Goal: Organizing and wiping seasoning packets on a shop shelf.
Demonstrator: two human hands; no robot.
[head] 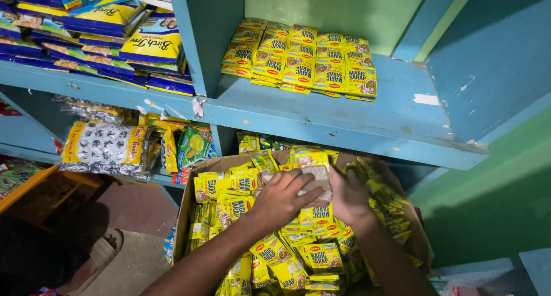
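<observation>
A cardboard box (185, 204) below the shelf is full of small yellow seasoning sachets (270, 250). Both my hands are inside it. My left hand (281, 197) and my right hand (348, 197) together grip a stack of yellow sachets (314, 178), its pale back side facing up. On the blue shelf (321, 118) above, rows of the same yellow sachets (301, 58) lie stacked in overlapping lines, filling the left half of the compartment.
Blue and yellow flat packets (115, 32) fill the upper left shelf. Below it hang a silver and yellow bag (103, 147) and green and yellow snack packs (186, 147). A green wall (488, 204) stands at the right. A sandalled foot (103, 253) shows at lower left.
</observation>
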